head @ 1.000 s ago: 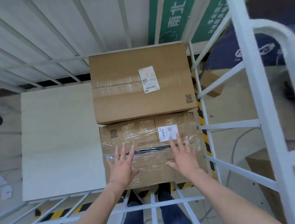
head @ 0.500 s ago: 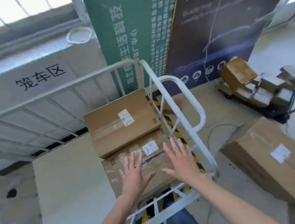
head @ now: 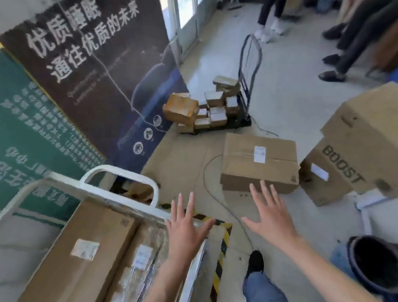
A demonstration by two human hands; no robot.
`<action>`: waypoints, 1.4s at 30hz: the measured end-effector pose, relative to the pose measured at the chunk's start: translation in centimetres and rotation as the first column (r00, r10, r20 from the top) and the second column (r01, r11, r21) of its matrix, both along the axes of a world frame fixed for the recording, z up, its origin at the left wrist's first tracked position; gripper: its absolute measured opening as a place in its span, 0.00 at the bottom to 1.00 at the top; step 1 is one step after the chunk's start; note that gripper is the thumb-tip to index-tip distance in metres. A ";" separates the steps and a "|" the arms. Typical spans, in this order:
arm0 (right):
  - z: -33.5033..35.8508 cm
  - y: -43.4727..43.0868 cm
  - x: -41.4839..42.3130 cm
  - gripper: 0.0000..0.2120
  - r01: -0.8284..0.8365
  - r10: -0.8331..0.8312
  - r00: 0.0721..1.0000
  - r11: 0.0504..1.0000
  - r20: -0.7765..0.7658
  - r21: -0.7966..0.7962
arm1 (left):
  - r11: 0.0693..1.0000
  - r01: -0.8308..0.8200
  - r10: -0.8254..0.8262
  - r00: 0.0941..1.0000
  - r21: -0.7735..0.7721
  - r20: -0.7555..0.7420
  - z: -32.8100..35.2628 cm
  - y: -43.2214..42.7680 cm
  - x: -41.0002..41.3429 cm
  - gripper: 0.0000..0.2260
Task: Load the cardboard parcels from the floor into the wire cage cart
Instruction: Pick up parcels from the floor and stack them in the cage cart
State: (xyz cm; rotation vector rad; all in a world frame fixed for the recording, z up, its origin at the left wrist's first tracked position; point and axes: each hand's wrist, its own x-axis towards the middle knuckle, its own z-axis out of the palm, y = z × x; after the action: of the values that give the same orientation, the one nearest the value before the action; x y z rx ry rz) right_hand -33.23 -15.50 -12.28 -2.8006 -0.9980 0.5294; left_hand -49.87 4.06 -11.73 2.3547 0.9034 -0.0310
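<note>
Fingers (head: 264, 191) spread empty on both hands, bare floor (head: 303, 223) between them and the labelled parcel (head: 259, 162).

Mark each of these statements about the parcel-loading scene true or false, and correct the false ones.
1. Both hands are empty, with fingers spread. True: the left hand and right hand hold nothing.
2. The wire cage cart has no parcels in it. False: it holds at least two, a plain cardboard parcel and a plastic-wrapped parcel beside it.
3. A labelled parcel lies on the floor ahead of the right hand. True.
4. The box printed BOOST sits inside the cage cart. False: it is out on the floor, to the right of the labelled parcel.
5. The hand trolley near the banner is bare. False: small boxes are stacked on it.
</note>
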 end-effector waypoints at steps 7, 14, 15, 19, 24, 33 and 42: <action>-1.5 -11.1 8.0 0.51 0.341 -0.336 0.934 0.940 -0.125 0.025 | 0.979 0.173 -0.179 0.982 -0.108 -0.057 -1.1 -7.4 14.7 0.42; -4.2 -15.5 15.4 0.49 0.378 -0.367 0.908 0.926 -0.202 0.015 | 0.972 0.137 -0.164 0.977 -0.191 -0.134 -3.9 -11.8 22.4 0.40; -4.4 -15.5 16.3 0.49 0.378 -0.365 0.907 0.926 -0.210 0.025 | 0.971 0.137 -0.167 0.976 -0.195 -0.144 -4.3 -12.0 23.1 0.40; -5.7 -14.9 19.2 0.48 0.361 -0.339 0.905 0.932 -0.255 0.040 | 0.975 0.123 -0.159 0.968 -0.185 -0.194 -6.8 -11.1 26.0 0.40; -8.2 -13.0 23.8 0.46 0.395 -0.370 0.869 0.918 -0.327 0.012 | 0.974 0.175 -0.208 0.940 -0.141 -0.272 -11.0 -8.2 30.6 0.38; -16.0 -8.1 34.8 0.45 0.474 -0.462 0.777 0.876 -0.428 -0.085 | 0.955 0.039 -0.162 0.899 -0.293 -0.407 -20.1 -2.4 41.4 0.39; -32.1 -5.1 45.7 0.44 0.555 -0.572 0.601 0.801 -0.558 -0.223 | 0.965 0.083 -0.209 0.819 -0.249 -0.535 -35.7 4.5 48.4 0.39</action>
State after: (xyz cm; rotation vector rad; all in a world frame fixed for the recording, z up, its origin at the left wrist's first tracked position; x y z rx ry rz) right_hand 12.43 -20.59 -44.41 -2.4500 0.0503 1.2141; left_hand -1.46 8.52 -47.47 2.2272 0.9152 -0.8829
